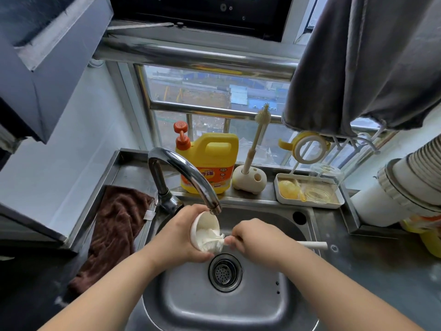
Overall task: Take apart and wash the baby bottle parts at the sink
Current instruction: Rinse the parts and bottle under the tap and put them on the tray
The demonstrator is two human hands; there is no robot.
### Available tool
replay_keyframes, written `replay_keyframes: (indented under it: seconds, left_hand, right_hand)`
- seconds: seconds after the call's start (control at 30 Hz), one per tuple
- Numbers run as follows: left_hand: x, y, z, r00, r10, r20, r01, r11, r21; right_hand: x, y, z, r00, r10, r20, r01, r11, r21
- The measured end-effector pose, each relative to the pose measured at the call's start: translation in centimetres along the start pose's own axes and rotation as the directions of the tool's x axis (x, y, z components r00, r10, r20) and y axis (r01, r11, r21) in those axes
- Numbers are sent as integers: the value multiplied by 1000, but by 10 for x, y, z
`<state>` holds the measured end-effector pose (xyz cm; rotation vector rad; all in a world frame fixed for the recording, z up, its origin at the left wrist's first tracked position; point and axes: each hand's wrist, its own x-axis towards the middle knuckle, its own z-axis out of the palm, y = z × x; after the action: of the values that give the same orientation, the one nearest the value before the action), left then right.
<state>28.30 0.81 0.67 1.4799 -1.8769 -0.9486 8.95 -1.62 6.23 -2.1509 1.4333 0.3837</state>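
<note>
Over the steel sink (238, 311), whose basin lay open around the drain (225, 272), both hands worked under the tap (188, 177). A brown towel (114, 232) draped over the sink's left edge onto the bench (372, 263). The left hand (181, 237) had its grip curled round a white bottle cap (205, 231), just below the spout. The right hand (257, 240) clenched the brush (310, 244) handle, bristles inside the cap.

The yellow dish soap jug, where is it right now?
In the head view the soap jug stands on the ledge behind the sink, left of centre, just behind the tap and beside the brush holder.
</note>
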Motion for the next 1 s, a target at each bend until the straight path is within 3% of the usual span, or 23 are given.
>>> replay_keyframes:
  seconds: [0.1,0.17,0.23,0.33,0.53,0.77,0.87,0.93,0.97,1.0]
  left_hand:
    - [1,1,4,996,13,-89,-12,1000,12]
    - [3,1,7,994,38,-98,-34,999,39]
    - [1,1,12,996,39,-85,-34,997,64]
    - [-10,-3,16,999,-32,-4,32,999,31]
    - [-6,7,1,974,-111,199,120,992,-31]
    - [11,10,-21,960,-128,250,137,990,-18]
    - [11,15,-18,949,-131,286,148,988,-40]
    - [12,15,-14,945,-125,301,151,986,-64]
    - [12,15,-13,944,-123,305,154,985,-78]
    - [13,15,-13,946,-119,301,152,984,-90]
  right_hand:
    - [7,-2,-7,996,72,-58,-65,992,108]
    - [9,-9,-3,996,83,-29,-80,994,80]
    - [6,-7,4,997,69,-24,-63,981,181]
    - [3,-1,2,995,99,4,-91,898,430]
    - [-5,1,4,994,46,102,-92,849,520]
    - [-13,0,-3,997,-15,76,-15,925,379]
    - [-10,3,-8,1000,-15,-19,15,999,30]
    - [-5,4,-11,970,-97,-221,41,969,-245]
    - [-1,5,-12,920,-192,-342,52,924,-378]
    - [-2,4,-14,916,-210,-342,49,904,-425]
